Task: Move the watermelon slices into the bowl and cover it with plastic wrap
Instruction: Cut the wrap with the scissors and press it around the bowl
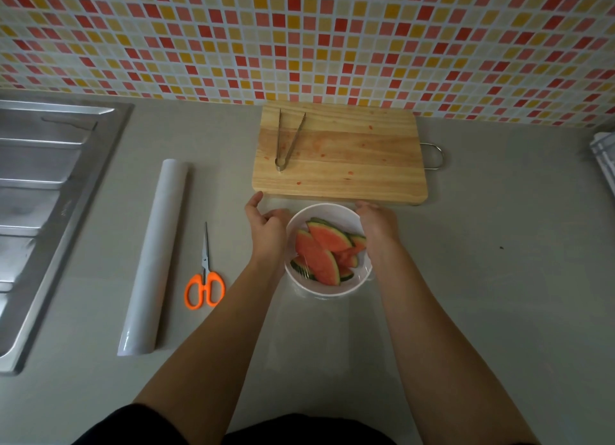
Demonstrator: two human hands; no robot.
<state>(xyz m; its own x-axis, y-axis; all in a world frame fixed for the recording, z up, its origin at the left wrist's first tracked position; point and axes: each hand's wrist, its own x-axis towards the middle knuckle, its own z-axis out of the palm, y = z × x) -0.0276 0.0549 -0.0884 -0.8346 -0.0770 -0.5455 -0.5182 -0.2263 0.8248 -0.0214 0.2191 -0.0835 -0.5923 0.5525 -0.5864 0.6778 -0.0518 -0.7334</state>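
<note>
A white bowl [327,211] stands on the grey counter just in front of the cutting board and holds several watermelon slices [317,256] with red flesh and green rind. A clear sheet of plastic wrap [312,331] lies over the bowl and trails toward me on the counter. My left hand [266,226] is at the bowl's left rim, fingers curled on the wrap's edge and thumb raised. At the right rim, my right hand [377,223] has its fingers bent down over the wrap. The fingertips are hidden.
A wooden cutting board [346,158] with metal tongs [287,138] on it lies behind the bowl. Left of the bowl are orange-handled scissors [205,278] and the plastic wrap roll [156,258]. A steel sink [43,211] fills the far left. A tiled wall stands behind.
</note>
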